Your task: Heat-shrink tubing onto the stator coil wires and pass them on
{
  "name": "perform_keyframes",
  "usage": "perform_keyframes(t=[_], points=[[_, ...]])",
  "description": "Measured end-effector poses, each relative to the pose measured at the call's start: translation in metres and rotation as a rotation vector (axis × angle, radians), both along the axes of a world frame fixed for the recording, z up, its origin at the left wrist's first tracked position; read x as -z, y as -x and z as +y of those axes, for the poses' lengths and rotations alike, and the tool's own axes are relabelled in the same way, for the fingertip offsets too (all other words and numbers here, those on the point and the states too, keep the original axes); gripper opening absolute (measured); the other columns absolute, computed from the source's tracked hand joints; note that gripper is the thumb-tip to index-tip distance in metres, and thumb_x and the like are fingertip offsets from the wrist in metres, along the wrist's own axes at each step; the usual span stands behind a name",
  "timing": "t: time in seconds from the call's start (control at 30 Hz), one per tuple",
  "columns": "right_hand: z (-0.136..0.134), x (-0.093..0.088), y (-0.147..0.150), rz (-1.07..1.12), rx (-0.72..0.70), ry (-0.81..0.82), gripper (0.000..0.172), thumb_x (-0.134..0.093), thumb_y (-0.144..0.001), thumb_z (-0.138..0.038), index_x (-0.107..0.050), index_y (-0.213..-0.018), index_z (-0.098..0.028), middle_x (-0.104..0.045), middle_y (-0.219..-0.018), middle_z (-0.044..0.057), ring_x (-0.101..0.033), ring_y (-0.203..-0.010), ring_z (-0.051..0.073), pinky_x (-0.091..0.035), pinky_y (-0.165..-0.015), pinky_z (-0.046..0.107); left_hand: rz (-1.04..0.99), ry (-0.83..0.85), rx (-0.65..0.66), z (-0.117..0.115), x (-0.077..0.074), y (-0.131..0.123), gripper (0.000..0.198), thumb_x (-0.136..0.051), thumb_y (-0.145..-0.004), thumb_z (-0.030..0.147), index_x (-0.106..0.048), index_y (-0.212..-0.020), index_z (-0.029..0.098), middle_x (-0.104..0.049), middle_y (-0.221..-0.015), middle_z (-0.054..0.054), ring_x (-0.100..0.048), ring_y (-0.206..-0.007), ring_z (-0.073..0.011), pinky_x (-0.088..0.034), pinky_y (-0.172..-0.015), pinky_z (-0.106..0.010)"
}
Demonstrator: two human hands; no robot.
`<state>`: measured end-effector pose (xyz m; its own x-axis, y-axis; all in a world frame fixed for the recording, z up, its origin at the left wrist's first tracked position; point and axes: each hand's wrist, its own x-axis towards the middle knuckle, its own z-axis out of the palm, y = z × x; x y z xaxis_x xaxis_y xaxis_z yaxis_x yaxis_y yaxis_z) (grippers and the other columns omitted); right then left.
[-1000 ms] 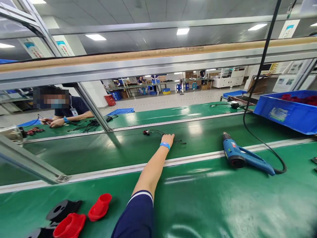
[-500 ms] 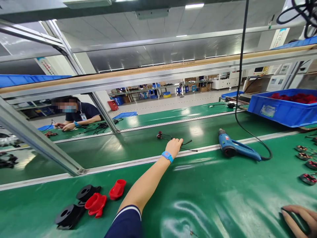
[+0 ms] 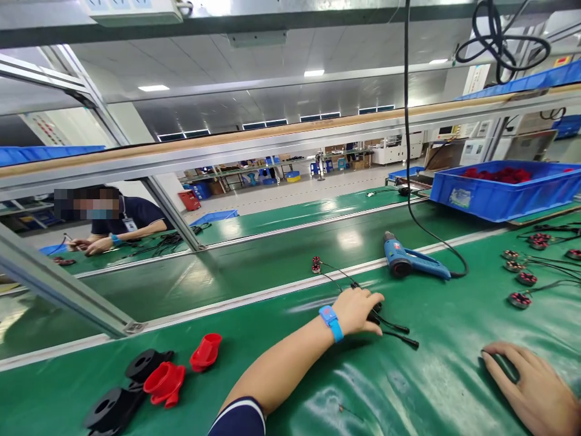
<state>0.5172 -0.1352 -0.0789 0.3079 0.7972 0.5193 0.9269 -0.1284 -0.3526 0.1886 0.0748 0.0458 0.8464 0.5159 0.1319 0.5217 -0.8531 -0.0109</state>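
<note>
My left hand point(image 3: 356, 310), with a blue strap on its wrist, reaches over the near edge of the green bench and grips black cables point(image 3: 397, 330). Its fingers partly hide them. Two small red-and-black wound motor stators point(image 3: 316, 264) trail from the far end of these cables, over the sunken green strip. Thin connector ends stick out to the right, past my thumb. My right hand point(image 3: 533, 378) rests on the bench at the lower right with fingers loosely curved, thumb apart from the palm, nothing visible in it. A blue heat gun point(image 3: 411, 259) lies beyond, between the hands.
Several more wired stators point(image 3: 520, 300) lie at the right. A blue bin point(image 3: 490, 203) of red parts stands behind them. At left are red plastic parts point(image 3: 164, 383) and black housings point(image 3: 109, 409). A metal post point(image 3: 59, 284) rises nearby. A co-worker point(image 3: 129, 212) sits across.
My left hand has come nearer and to the right, from the sunken strip onto the bench, drawing the cables and stators along. The view has shifted, showing more of my right hand.
</note>
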Motion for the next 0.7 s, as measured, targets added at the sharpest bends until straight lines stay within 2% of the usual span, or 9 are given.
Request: perform_keyframes(t=[0.07, 0.13, 0.2, 0.27, 0.37, 0.5, 0.6, 0.7], points=[[-0.001, -0.003, 0.002, 0.012, -0.017, 0.016, 0.049, -0.039, -0.09, -0.07, -0.064, -0.096, -0.028, -0.064, -0.106, 0.002, -0.059, -0.095, 0.031, -0.044, -0.091, 0.052, -0.063, 0.01, -0.099, 0.028, -0.003, 0.011, 0.041, -0.062, -0.094, 0.047, -0.054, -0.129, 0.026, -0.064, -0.117, -0.005, -0.06, -0.11, -0.0228, -0.049, -0.095, -0.035], [-0.002, -0.005, 0.003, 0.012, -0.006, 0.03, 0.051, -0.038, -0.091, -0.07, -0.064, -0.096, -0.027, -0.064, -0.107, 0.003, -0.058, -0.095, 0.032, -0.043, -0.09, 0.052, -0.104, 0.018, -0.239, 0.064, -0.004, 0.028, 0.025, -0.049, -0.101, 0.033, -0.061, -0.118, 0.018, -0.063, -0.119, -0.01, -0.058, -0.115, -0.0249, -0.046, -0.101, -0.043], [-0.003, -0.007, 0.005, 0.011, -0.001, 0.031, 0.051, -0.038, -0.091, -0.069, -0.065, -0.097, -0.026, -0.063, -0.108, 0.003, -0.058, -0.095, 0.031, -0.044, -0.088, 0.052, -0.105, 0.061, -0.32, 0.098, 0.001, 0.047, 0.019, -0.054, -0.1, 0.029, -0.065, -0.107, 0.014, -0.063, -0.116, -0.009, -0.058, -0.113, -0.0242, -0.047, -0.101, -0.047], [-0.003, -0.008, 0.006, 0.012, -0.006, 0.019, 0.05, -0.038, -0.092, -0.069, -0.065, -0.096, -0.027, -0.063, -0.108, 0.002, -0.058, -0.094, 0.031, -0.044, -0.086, 0.051, -0.105, 0.12, -0.352, 0.125, 0.009, 0.065, 0.019, -0.06, -0.097, 0.031, -0.065, -0.104, 0.014, -0.064, -0.115, -0.008, -0.06, -0.109, -0.0223, -0.049, -0.099, -0.046], [-0.003, -0.007, 0.008, 0.005, 0.0, 0.001, 0.048, -0.04, -0.093, -0.068, -0.066, -0.095, -0.028, -0.063, -0.108, 0.0, -0.059, -0.094, 0.03, -0.045, -0.087, 0.051, -0.153, 0.187, -0.39, 0.149, 0.024, 0.081, 0.021, -0.062, -0.096, 0.033, -0.064, -0.106, 0.015, -0.063, -0.118, -0.008, -0.06, -0.108, -0.0213, -0.051, -0.098, -0.044], [-0.002, -0.004, 0.008, -0.01, 0.0, -0.009, 0.047, -0.041, -0.094, -0.067, -0.066, -0.096, -0.028, -0.063, -0.109, 0.0, -0.059, -0.096, 0.03, -0.045, -0.089, 0.052, -0.249, 0.263, -0.529, 0.173, 0.038, 0.089, 0.027, -0.059, -0.098, 0.036, -0.061, -0.113, 0.014, -0.063, -0.109, -0.008, -0.063, -0.099, -0.0202, -0.054, -0.09, -0.042], [-0.003, 0.001, 0.005, -0.018, 0.01, 0.002, 0.046, -0.041, -0.094, -0.067, -0.066, -0.099, -0.029, -0.062, -0.11, 0.0, -0.059, -0.098, 0.03, -0.045, -0.087, 0.052, -0.289, 0.347, -0.592, 0.195, 0.044, 0.089, 0.029, -0.057, -0.099, 0.037, -0.06, -0.117, 0.014, -0.064, -0.109, -0.008, -0.064, -0.095, -0.0189, -0.056, -0.086, -0.039], [-0.004, 0.008, 0.002, -0.025, 0.017, 0.012, 0.046, -0.041, -0.095, -0.067, -0.066, -0.101, -0.029, -0.061, -0.113, 0.0, -0.058, -0.099, 0.03, -0.044, -0.089, 0.053, -0.285, 0.422, -0.595, 0.218, 0.044, 0.087, 0.03, -0.058, -0.099, 0.037, -0.06, -0.117, 0.014, -0.064, -0.11, -0.008, -0.064, -0.094, -0.0185, -0.057, -0.083, -0.038]])
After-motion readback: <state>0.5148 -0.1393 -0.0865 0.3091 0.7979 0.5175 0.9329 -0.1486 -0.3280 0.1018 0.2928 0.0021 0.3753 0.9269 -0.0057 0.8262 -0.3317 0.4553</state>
